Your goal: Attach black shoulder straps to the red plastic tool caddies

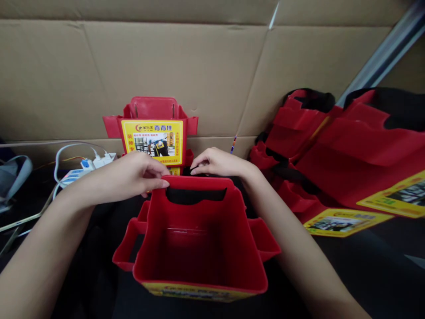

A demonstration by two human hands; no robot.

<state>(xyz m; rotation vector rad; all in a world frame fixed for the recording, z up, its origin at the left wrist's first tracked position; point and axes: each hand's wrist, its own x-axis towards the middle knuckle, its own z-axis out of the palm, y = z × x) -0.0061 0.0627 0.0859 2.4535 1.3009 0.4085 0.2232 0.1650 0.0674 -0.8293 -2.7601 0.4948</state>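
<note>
Cardboard wall (172,62) behind | power strip (73,177) left | left fingers (156,184) gripping red box (199,261) | right fingers (203,168) pinching black strap (195,196)

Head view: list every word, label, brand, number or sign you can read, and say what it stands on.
"家乐美", "背背佳": top of the yellow label on the rear red box.
"装修专": that label's left edge, cut off by the left hand.
Its smaller print: too small.
Labels on the front red box and right-hand red boxes: too blurred or slanted.
</note>
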